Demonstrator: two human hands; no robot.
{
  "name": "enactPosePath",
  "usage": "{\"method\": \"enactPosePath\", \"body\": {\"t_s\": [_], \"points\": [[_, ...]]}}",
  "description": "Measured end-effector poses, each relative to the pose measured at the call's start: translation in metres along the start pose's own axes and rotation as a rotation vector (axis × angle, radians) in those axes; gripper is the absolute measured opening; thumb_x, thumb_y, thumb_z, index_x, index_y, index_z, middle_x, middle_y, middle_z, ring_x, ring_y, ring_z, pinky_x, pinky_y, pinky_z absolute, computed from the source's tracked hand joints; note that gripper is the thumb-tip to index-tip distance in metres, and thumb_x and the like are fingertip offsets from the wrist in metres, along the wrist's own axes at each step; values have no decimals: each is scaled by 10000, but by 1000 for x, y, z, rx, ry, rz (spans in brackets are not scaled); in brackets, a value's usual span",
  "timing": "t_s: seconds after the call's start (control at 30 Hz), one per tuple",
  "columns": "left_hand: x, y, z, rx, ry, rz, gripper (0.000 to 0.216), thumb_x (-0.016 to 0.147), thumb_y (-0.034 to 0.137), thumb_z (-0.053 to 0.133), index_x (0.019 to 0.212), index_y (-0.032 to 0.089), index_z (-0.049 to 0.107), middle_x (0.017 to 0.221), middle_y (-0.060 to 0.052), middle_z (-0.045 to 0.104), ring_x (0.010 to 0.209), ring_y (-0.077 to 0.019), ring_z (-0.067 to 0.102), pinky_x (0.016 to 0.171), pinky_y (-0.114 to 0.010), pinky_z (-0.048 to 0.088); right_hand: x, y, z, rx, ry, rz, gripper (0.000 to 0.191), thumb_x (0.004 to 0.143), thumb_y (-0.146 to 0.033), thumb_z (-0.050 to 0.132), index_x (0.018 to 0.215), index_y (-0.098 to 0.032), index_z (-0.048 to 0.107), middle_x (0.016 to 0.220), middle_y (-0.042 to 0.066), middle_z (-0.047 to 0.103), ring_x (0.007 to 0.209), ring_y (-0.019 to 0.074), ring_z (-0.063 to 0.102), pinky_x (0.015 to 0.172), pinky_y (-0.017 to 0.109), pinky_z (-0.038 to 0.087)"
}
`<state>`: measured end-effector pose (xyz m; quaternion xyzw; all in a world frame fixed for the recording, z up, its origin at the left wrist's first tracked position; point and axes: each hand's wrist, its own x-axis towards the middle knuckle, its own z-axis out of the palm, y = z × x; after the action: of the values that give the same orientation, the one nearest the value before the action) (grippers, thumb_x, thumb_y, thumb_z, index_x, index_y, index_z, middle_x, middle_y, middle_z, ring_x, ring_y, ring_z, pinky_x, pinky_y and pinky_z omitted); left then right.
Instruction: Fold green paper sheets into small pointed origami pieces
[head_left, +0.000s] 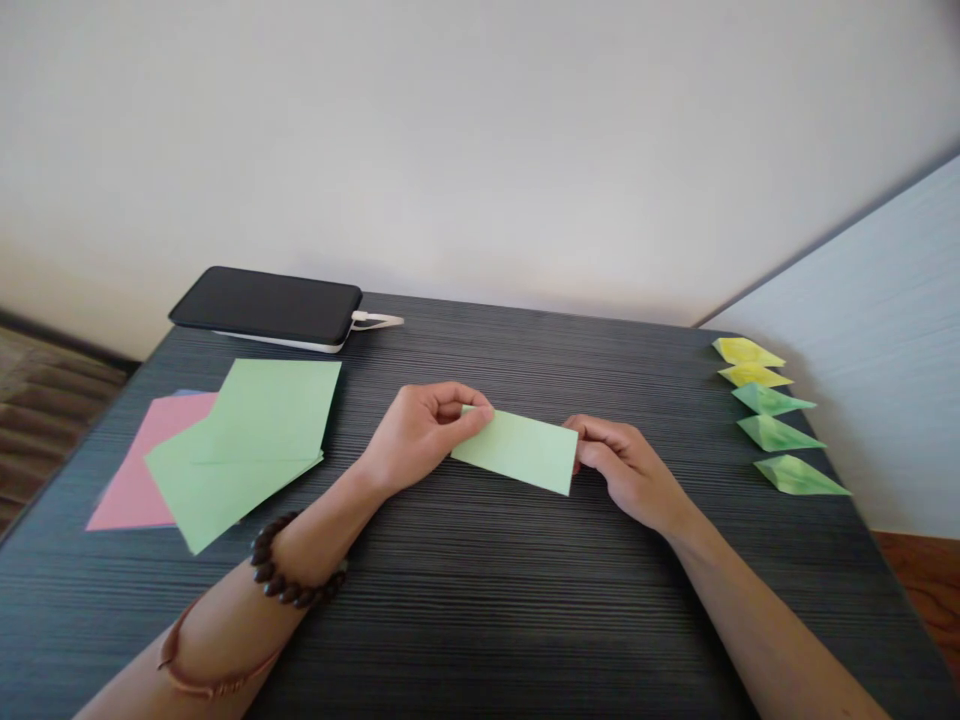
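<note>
A light green sheet of paper, folded into a narrow rectangle [525, 450], is held between my two hands in the middle of the table. My left hand [424, 435] pinches its left end, with the thumb on top. At the right short edge is my right hand [622, 465], its thumb and fingers closed at the paper, the fingertips partly hidden behind it. Off to the left, loose green sheets [262, 430] overlap a pink sheet [154, 465]. Folded pointed paper pieces stand in a column on the right, yellow ones [750, 352] at the back and green ones [799, 475] nearer.
The dark wood-grain table [480, 620] meets a pale wall [480, 150] at its back edge. At the back left, a black phone [270, 305] rests on a white object, with a white cable [379, 320] plugged in. A light panel [885, 350] borders the table's right side.
</note>
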<state>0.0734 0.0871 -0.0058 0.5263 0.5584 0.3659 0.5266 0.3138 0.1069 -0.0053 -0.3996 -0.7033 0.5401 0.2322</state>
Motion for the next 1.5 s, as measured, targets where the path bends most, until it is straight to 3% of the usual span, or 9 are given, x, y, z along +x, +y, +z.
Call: {"method": "enactPosePath", "body": {"t_s": [0.13, 0.27, 0.43, 0.57, 0.77, 0.9, 1.03, 1.2, 1.5], "points": [[-7, 2, 16, 42, -38, -11, 233, 806, 394, 616, 847, 170, 665, 620, 15, 632, 524, -95, 512, 470, -189, 329, 0, 1, 6, 44, 89, 25, 476, 969, -413, 199, 827, -201, 601, 757, 28, 617, 688, 156, 548, 648, 292, 407], [-8, 4, 21, -3, -47, -21, 238, 809, 386, 614, 880, 165, 665, 656, 3, 666, 581, -118, 570, 511, -196, 396, 1, -2, 11, -158, 131, 3, 277, 883, -436, 491, 795, -201, 609, 711, 4, 589, 629, 133, 503, 563, 252, 366], [-4, 5, 14, -30, -104, -16, 264, 846, 382, 570, 882, 149, 690, 777, -22, 700, 690, -131, 614, 620, -208, 469, 3, 4, 13, -86, 271, 75, 291, 835, -448, 567, 719, -184, 609, 575, -23, 510, 507, 98, 415, 461, 231, 296], [-2, 6, 8, -39, -125, -18, 267, 849, 372, 568, 845, 133, 687, 739, -20, 691, 669, -122, 612, 631, -207, 484, 3, 7, 12, 7, 344, 83, 330, 836, -448, 570, 647, -177, 577, 494, -49, 421, 442, 74, 356, 415, 224, 246], [-6, 10, 10, 42, -174, 28, 252, 849, 355, 558, 803, 134, 669, 704, -6, 666, 636, -103, 582, 558, -181, 427, 3, 6, 13, -118, 262, -8, 310, 845, -401, 574, 636, -173, 598, 514, -39, 461, 462, 72, 375, 444, 224, 279], [-10, 9, 18, 116, -192, 81, 148, 812, 275, 593, 837, 156, 676, 741, 6, 697, 677, -108, 614, 609, -183, 441, 2, 6, 18, -253, 205, -128, 238, 852, -351, 575, 713, -177, 659, 568, -16, 565, 497, 85, 458, 495, 229, 338], [-11, 7, 25, 168, -126, 137, 114, 791, 232, 594, 804, 167, 686, 757, 13, 706, 717, -116, 628, 673, -198, 454, 1, 7, 22, -316, 231, -222, 199, 855, -311, 575, 746, -171, 665, 603, 1, 624, 512, 95, 514, 513, 229, 374], [-12, 7, 25, 237, -116, 129, 102, 757, 193, 582, 750, 171, 682, 783, 21, 716, 633, -90, 573, 578, -186, 410, 0, 7, 22, -332, 230, -294, 178, 853, -267, 579, 738, -165, 667, 649, 20, 678, 542, 106, 583, 541, 226, 418], [-8, 10, 16, 280, -108, 119, 137, 754, 204, 563, 758, 158, 692, 750, 18, 705, 524, -60, 483, 499, -171, 365, 1, 9, 9, -340, 318, -267, 186, 844, -267, 591, 700, -189, 679, 609, -10, 662, 514, 91, 557, 512, 217, 394]]}}
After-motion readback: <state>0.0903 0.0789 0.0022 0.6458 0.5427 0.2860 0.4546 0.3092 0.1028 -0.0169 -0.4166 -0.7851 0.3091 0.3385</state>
